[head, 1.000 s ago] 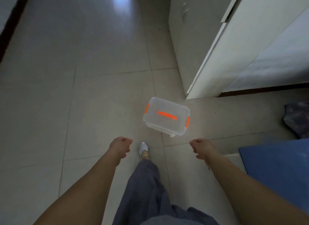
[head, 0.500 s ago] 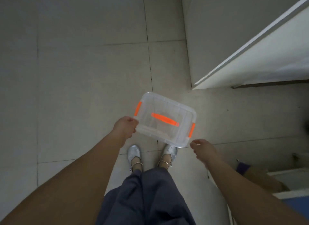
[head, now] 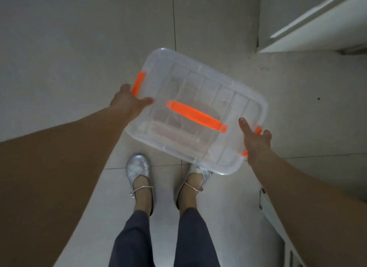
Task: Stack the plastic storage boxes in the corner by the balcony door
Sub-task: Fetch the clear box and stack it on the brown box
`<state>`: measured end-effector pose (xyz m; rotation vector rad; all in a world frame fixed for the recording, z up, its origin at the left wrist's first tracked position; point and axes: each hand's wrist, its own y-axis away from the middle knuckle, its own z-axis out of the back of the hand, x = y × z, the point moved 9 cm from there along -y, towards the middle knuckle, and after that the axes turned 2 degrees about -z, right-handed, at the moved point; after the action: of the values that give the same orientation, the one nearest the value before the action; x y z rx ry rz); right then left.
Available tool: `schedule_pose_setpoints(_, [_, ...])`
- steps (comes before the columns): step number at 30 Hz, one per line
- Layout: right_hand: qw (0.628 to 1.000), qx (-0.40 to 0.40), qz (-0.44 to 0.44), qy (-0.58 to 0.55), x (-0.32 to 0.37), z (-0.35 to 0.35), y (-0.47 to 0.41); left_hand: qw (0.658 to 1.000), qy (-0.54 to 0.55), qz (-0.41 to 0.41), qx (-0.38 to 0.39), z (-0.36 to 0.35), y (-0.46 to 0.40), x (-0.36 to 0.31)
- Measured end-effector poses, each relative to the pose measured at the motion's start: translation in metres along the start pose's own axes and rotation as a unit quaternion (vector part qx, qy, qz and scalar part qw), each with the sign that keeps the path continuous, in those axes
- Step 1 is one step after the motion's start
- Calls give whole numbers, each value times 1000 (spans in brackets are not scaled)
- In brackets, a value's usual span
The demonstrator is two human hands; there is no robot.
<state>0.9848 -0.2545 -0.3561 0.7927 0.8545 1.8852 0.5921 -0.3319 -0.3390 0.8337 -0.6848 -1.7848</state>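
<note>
A clear plastic storage box with an orange lid handle and orange side clips fills the middle of the head view, lid on. My left hand grips its left end beside the orange clip, thumb lying on the lid. My right hand grips the right end over the other clip, thumb on the lid. The box sits tilted, its near corner above my right shoe. Something pale shows faintly inside it; I cannot tell what.
Pale floor tiles spread out below. A white cabinet stands at the upper right. My feet in silver shoes stand just under the box. A white edge runs along the lower right.
Both hands went from hanging free to closing on the ends of the box. The box now appears larger and closer, above my feet, and the view tilted further down.
</note>
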Motion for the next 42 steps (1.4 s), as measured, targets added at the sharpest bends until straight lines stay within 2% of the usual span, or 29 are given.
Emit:
schedule_pose_setpoints(5, [996, 73, -13, -43, -9, -8, -7, 999, 42, 2, 26, -6, -17, 5])
schedule_pose_setpoints(9, [998, 67, -11, -19, 11, 15, 25, 998, 44, 23, 33, 11, 18, 8])
schedule_pose_setpoints(16, [995, 89, 42, 26, 56, 71, 152, 989, 107, 86, 63, 88, 142, 35])
schedule_pose_setpoints(22, [989, 121, 87, 2, 102, 127, 288, 979, 169, 74, 83, 192, 246, 31])
schedule_pose_setpoints(25, [984, 135, 119, 3, 130, 148, 353, 965, 243, 60, 72, 245, 291, 24])
schedule_pose_setpoints(32, [948, 202, 247, 21, 195, 129, 467, 916, 400, 39, 3, 345, 375, 54])
schedule_pose_setpoints(35, [924, 232, 286, 105, 213, 96, 501, 894, 441, 50, -58, 367, 410, 90])
schedule_pose_setpoints(39, [875, 293, 314, 223, 219, 41, 547, 846, 506, 94, -138, 368, 467, 154])
schedule_pose_setpoints(42, [817, 317, 354, 327, 206, 0, 587, 793, 561, 139, -191, 340, 518, 205])
